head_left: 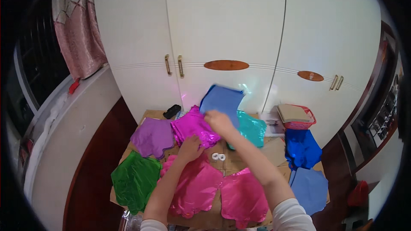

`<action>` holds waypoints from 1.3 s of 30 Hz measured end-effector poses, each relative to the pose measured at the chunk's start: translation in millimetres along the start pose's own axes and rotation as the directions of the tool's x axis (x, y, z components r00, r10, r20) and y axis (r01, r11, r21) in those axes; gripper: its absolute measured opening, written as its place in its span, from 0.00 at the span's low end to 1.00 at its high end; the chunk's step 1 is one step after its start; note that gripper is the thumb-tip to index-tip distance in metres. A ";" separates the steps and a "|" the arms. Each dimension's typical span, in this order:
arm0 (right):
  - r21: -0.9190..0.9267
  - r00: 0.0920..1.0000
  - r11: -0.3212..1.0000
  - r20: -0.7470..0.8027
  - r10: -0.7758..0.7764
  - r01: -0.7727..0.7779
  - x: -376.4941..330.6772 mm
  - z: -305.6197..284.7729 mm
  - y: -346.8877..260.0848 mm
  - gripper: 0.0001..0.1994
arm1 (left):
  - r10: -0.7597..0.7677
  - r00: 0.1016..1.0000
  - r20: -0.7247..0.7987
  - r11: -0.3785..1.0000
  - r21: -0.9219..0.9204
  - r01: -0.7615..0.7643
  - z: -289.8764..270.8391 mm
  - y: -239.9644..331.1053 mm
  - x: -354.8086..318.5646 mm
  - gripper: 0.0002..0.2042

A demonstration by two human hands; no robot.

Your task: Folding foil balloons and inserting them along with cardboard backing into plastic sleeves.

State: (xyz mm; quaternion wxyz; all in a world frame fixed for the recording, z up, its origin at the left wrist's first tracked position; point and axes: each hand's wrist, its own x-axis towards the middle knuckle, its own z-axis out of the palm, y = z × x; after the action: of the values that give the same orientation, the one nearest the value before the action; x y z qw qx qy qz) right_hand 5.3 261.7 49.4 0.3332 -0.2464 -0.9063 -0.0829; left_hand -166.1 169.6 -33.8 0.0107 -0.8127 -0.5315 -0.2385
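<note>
Light blue flat foil balloon [222, 99] is lifted at the back of the table, its upper edge blurred. My right hand [217, 122] is closed at its lower left part, fingers pinched together. My left hand [191, 148] rests with fingers apart at the near edge of a shiny magenta foil pile [188, 125]. Below my left hand lies a pink foil balloon [199, 186]; a second pink one [244, 194] lies to its right. Two small white rolls [218, 157] sit between my forearms. A teal foil pile [251, 130] is beyond my right forearm.
Purple [152, 137] and green [135, 182] foil piles lie left, dark blue [303, 147] and pale blue [309, 190] ones right, on cardboard [269, 153]. A red basket [299, 124] and a black object [172, 111] stand at the back, before white cabinet doors [227, 25].
</note>
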 end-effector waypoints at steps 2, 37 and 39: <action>0.082 0.983 0.990 0.157 0.096 -0.110 -7.8 59.1 -20.7 0.06 | -0.095 0.995 -0.010 0.995 -0.027 0.094 -13.3 -25.3 -21.4 0.12; 0.396 0.753 0.641 0.386 0.533 -0.657 -17.1 131.1 -38.2 0.14 | -0.075 0.987 -0.141 0.997 0.013 0.077 -5.1 -61.2 -32.6 0.18; 0.423 0.746 0.615 0.397 0.535 -0.666 -18.9 134.7 -34.6 0.15 | -0.078 0.990 -0.119 0.988 0.123 0.092 -10.4 -56.4 -31.7 0.17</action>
State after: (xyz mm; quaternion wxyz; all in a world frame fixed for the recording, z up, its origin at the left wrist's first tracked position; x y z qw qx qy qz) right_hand -75.4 266.8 -65.3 0.2887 -0.4408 -0.7865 0.3220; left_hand -229.2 164.1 -50.6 0.0829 -0.7720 -0.5785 -0.2499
